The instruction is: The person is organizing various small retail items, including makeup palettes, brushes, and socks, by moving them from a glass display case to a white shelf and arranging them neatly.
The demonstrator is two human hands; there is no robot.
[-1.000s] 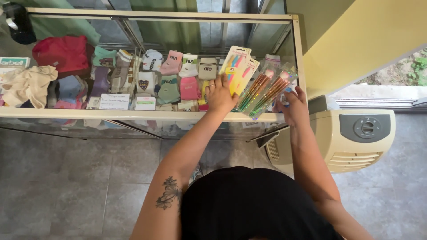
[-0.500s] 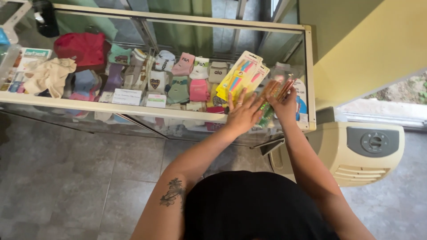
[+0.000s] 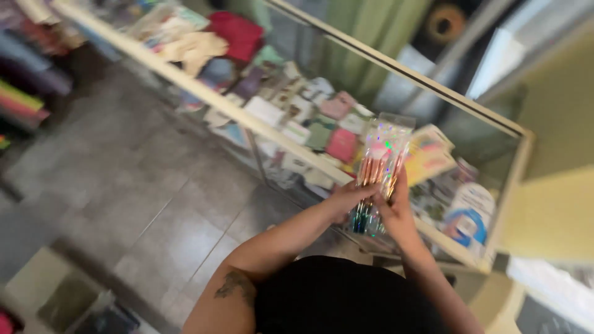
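Head view, both hands' grip closed on brush packet (image 3: 378,167)

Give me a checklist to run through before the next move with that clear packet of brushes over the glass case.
1. Both hands on the brush packet: ok; left hand and right hand grip its lower part.
2. Packet upright: ok, slightly tilted.
3. Packet off the glass display case: ok, held above its front edge.
4. Yellow packet on the case top, close behind: ok, apart.
5. Packet sealed: cannot tell, picture blurred.
6. Brush count: cannot tell.
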